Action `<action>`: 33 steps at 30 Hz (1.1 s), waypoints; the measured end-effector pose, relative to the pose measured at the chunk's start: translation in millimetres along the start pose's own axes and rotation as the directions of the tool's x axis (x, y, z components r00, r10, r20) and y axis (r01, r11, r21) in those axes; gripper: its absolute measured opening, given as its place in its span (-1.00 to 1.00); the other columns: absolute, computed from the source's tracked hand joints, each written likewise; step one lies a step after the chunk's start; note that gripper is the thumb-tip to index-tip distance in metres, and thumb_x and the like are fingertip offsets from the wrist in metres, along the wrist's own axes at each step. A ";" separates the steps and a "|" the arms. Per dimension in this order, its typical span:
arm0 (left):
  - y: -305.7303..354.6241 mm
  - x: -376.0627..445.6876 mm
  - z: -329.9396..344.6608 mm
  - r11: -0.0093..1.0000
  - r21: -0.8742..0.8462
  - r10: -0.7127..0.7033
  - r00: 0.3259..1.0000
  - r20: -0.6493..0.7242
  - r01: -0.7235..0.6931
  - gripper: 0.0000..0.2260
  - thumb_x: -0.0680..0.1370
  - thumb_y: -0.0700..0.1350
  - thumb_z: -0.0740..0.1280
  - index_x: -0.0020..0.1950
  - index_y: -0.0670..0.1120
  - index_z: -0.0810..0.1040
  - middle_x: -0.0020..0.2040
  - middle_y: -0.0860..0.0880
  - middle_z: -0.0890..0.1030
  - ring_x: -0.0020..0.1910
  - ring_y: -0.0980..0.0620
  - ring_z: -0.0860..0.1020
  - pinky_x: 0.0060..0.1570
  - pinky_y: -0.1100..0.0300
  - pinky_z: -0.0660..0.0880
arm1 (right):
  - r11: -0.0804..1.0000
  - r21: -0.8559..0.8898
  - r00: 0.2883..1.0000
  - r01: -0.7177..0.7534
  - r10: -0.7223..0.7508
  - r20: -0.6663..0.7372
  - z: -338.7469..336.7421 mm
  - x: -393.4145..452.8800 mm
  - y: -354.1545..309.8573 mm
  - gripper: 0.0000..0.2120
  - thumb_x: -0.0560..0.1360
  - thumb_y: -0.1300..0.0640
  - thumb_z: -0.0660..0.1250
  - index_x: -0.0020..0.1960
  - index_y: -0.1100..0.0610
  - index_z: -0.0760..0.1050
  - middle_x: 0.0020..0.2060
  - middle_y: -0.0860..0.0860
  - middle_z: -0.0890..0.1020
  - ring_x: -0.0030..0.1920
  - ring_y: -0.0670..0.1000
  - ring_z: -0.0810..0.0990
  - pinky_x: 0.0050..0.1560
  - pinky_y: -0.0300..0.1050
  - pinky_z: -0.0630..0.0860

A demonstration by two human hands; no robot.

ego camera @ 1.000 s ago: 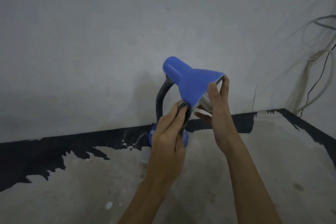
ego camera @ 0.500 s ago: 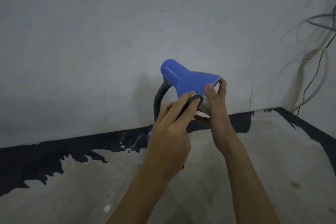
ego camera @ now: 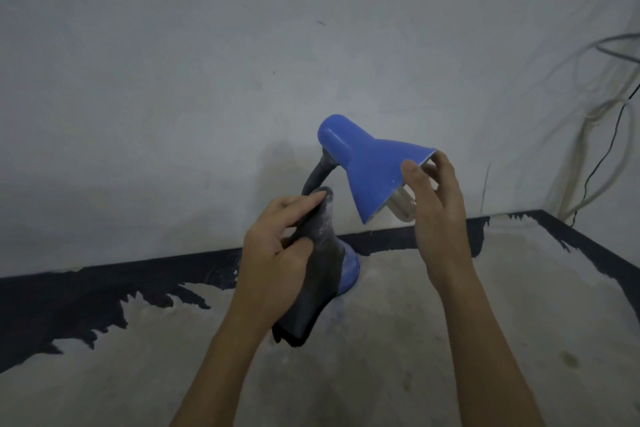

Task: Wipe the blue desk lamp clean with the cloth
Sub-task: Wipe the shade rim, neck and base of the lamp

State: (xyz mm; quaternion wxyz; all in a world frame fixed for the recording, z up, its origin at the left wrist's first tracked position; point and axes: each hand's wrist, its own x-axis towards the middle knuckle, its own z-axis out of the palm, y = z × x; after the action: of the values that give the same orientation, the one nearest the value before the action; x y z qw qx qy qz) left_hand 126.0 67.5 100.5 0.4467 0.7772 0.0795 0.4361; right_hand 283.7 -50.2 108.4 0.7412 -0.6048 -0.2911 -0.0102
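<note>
Both my hands are up at the lamp (ego camera: 367,170), which stands on the table (ego camera: 450,322) by the wall. Left hand (ego camera: 273,263) clamps the dark cloth (ego camera: 318,274) beside the neck; right hand (ego camera: 438,215) pinches the shade's rim.

We see the blue desk lamp (ego camera: 372,168) upright, shade tilted down-right; the dark, dusty cloth (ego camera: 317,274) hangs beside its neck.
</note>
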 end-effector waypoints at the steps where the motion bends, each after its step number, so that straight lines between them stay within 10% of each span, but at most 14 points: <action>1: -0.6 0.7 -4.6 1.000 0.004 -0.027 1.000 -0.005 0.027 -0.47 0.52 -0.48 0.24 0.24 0.11 0.57 0.17 0.05 0.61 0.13 0.18 0.58 0.03 0.41 0.50 | 1.000 -0.001 1.000 0.021 -0.021 -0.004 -1.3 -0.8 -1.3 -0.23 0.35 -0.40 0.30 0.49 -0.14 0.30 0.42 -0.05 0.44 0.35 -0.02 0.51 0.16 -0.09 0.55; 7: -1.2 1.2 -22.6 0.988 -0.026 -0.155 0.988 -0.003 0.155 -0.38 0.48 -0.49 0.23 0.29 0.17 0.57 0.19 0.01 0.63 0.17 0.03 0.59 0.15 0.07 0.56 | 1.000 0.000 0.995 0.024 -0.024 0.097 -0.9 -7.1 -1.3 -0.04 0.31 -0.33 0.42 0.59 -0.22 0.04 0.53 -0.16 0.27 0.47 -0.05 0.39 0.34 -0.06 0.48; 12: 5.6 0.2 -32.9 0.982 -0.043 -0.184 0.982 0.033 0.185 -0.34 0.45 -0.53 0.23 0.36 0.10 0.56 0.22 0.04 0.62 0.18 0.05 0.59 0.11 0.09 0.57 | 0.913 -0.286 0.946 0.291 -0.319 -0.054 12.7 -16.2 -15.3 -0.29 0.44 -0.14 0.41 0.51 0.01 0.28 0.44 0.01 0.32 0.40 -0.15 0.34 0.17 -0.61 0.29; 20: 29.3 -2.4 -47.1 0.975 -0.111 -0.186 0.979 0.089 0.195 -0.54 0.58 -0.34 0.31 0.32 0.17 0.54 0.23 0.11 0.59 0.14 0.23 0.58 -0.02 0.39 0.54 | 0.726 -0.381 0.783 0.572 -0.621 -0.008 39.6 -37.5 -31.0 -0.77 0.48 0.06 0.40 0.06 0.17 0.59 0.13 0.08 0.54 0.17 0.06 0.53 0.22 0.10 0.48; 23: 33.5 -4.6 -51.7 0.974 -0.115 -0.182 0.977 0.116 0.195 -0.62 0.64 -0.30 0.23 0.35 0.08 0.55 0.20 0.01 0.59 0.13 0.17 0.60 0.04 0.38 0.52 | 0.702 -0.314 0.753 0.640 -0.654 0.072 49.0 -45.9 -38.9 -0.82 0.49 0.09 0.40 -0.02 0.20 0.59 -0.05 0.06 0.61 0.01 0.05 0.58 0.11 -0.03 0.53; 28: 37.1 -6.2 -52.3 0.987 -0.046 -0.147 0.986 0.082 0.151 -0.60 0.63 -0.35 0.22 0.38 0.01 0.54 0.14 -0.03 0.58 0.12 0.12 0.61 0.11 0.29 0.55 | 0.891 -0.227 0.889 0.393 -0.305 0.342 60.7 -56.5 -38.3 -0.61 0.41 -0.10 0.46 0.12 0.00 0.42 0.02 -0.05 0.58 0.02 -0.07 0.62 0.03 -0.20 0.59; 33: 30.4 -4.9 -55.6 0.985 0.039 -0.168 0.986 0.009 0.168 -0.61 0.60 -0.36 0.25 0.32 -0.01 0.60 0.15 0.02 0.60 0.09 0.07 0.60 0.10 0.17 0.61 | 0.986 -0.134 0.855 0.103 -0.019 0.519 54.4 -48.8 -25.2 -0.73 0.49 0.26 0.43 0.04 0.10 0.37 -0.14 0.17 0.61 -0.17 0.15 0.66 -0.09 0.04 0.68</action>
State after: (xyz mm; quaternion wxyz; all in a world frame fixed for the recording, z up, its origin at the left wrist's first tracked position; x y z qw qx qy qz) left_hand 73.3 81.8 133.0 0.4674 0.7787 0.1503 0.3905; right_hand 211.1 -24.3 114.6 0.5855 -0.6324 -0.4961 0.1057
